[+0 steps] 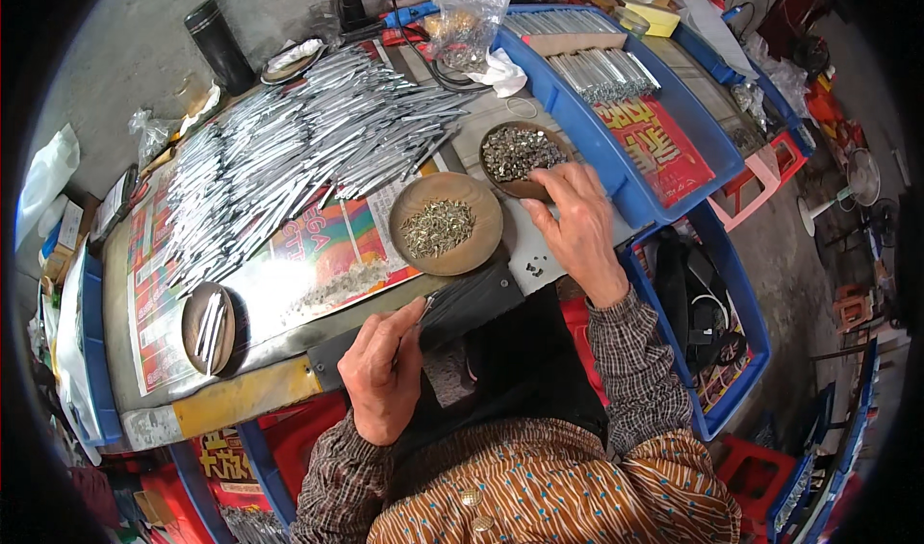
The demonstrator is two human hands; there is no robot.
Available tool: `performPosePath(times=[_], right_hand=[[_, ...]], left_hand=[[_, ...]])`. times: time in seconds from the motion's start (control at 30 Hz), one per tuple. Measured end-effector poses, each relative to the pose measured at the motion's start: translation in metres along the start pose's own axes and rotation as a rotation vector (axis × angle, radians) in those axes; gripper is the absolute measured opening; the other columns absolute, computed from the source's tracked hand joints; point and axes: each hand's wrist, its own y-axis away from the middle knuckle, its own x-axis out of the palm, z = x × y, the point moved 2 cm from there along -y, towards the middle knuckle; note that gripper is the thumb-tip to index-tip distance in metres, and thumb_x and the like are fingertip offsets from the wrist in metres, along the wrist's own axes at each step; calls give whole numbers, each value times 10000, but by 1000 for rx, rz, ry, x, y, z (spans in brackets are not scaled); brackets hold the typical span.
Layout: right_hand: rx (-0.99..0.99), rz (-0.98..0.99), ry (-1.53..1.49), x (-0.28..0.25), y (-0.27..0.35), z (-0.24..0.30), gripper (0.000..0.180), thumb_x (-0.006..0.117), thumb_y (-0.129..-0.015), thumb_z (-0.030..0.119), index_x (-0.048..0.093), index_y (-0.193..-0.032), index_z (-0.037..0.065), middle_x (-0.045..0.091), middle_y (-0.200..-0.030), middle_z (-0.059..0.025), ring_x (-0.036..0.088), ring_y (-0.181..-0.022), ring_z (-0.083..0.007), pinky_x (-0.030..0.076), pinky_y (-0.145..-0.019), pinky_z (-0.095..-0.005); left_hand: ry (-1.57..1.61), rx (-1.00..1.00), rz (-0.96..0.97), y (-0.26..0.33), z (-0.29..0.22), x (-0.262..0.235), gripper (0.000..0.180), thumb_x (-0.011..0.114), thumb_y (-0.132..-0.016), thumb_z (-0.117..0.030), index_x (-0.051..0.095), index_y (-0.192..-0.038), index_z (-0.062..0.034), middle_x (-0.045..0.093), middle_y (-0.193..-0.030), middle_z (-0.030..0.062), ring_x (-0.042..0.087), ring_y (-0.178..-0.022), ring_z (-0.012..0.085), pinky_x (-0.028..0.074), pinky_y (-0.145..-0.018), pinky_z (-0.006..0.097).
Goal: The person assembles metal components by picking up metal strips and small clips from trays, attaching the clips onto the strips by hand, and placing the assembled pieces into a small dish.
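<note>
My left hand (383,376) is closed in front of the table's near edge. Thumb and fingers pinch a thin metal piece (429,303), mostly hidden, with a silvery tip showing. At the near rim of a round bowl of small dark metal parts (525,151) is my right hand (585,225), its thumb and forefinger apart. Between the hands stands a wooden bowl (402,207) of small brass-coloured pins. A few loose dark parts (535,269) lie on the table below the right hand.
Many slim silvery rods (298,150) cover the table's left and back. A small dish (208,328) with several rods sits at the near left. Blue trays (568,126) stand at right, one holding bundled rods (604,73). A black flask (219,46) is at the back left.
</note>
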Motion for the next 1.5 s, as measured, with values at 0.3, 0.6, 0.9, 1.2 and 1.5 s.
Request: performPosePath(times=[0.3,0.6,0.9,1.2,1.5], right_hand=[[8,76,171,10,0,-2,346,745,-726,104,626,-1037,10,547,-975,-107,506,-944,-294,457,-777,-406],[-49,-19,-13,9,-1,-7,121,679,-747,34,602,-838,16,566,-841,-111,522,-874,-319,437,-744,-416],[73,4,-513,5,27,56,80,658,-801,-43,611,-859,-15,602,-785,-63,568,-655,-126,455,-582,-252],[98,156,-958,9,52,114,145,638,-792,-85,601,-898,6,598,-855,-60,584,-730,-130,481,-637,-254],[209,208,-1102,9,59,127,107,643,-833,-73,622,-926,-23,614,-923,-45,599,-822,-70,509,-707,-207]], left_hand=[[25,-30,12,-2,-3,1,151,638,-786,124,644,-910,37,588,-712,109,546,-599,169,429,-564,256],[77,-66,18,4,-1,-2,241,646,-767,124,671,-972,-1,592,-736,104,556,-598,179,442,-566,251],[524,-400,0,18,-1,-11,178,566,-868,78,654,-1019,40,572,-764,-27,457,-615,25,375,-555,175],[821,-562,0,29,-7,-11,166,587,-903,0,653,-1055,-2,553,-743,-38,417,-562,0,339,-477,166],[874,-554,-11,37,-11,-16,169,585,-917,-12,645,-1075,-7,556,-754,-38,416,-567,-3,335,-476,163]])
